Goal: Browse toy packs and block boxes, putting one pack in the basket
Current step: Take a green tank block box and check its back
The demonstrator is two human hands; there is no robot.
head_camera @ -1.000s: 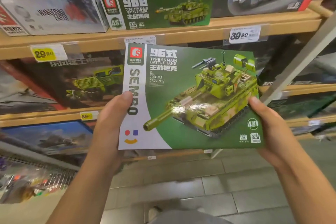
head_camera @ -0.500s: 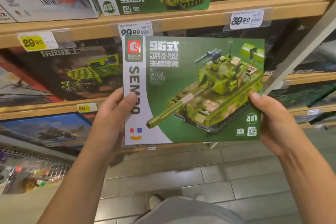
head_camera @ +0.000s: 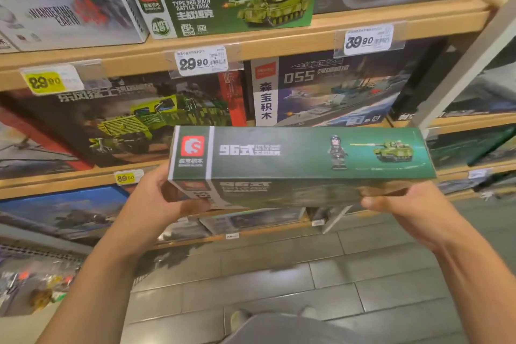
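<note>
Box (head_camera: 301,152) now tipped flat, front face blurred.

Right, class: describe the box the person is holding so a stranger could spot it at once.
Start at the wooden shelves of block sets. In front of them, over the grey tiled floor, the left hand and right hand hold a long dark green cardboard box. Unlike the shelved boxes, it shows its narrow side, with "96" and a small tank.

Wooden shelves (head_camera: 279,45) ran across the view, carrying price tags: a yellow tag (head_camera: 44,81) at left, a white tag (head_camera: 201,62) reading 29.90 in the middle, and another white tag (head_camera: 368,39) at right. Below lay a grey tiled floor (head_camera: 279,282), with a shoe tip (head_camera: 237,317) showing near the bottom edge.
</note>
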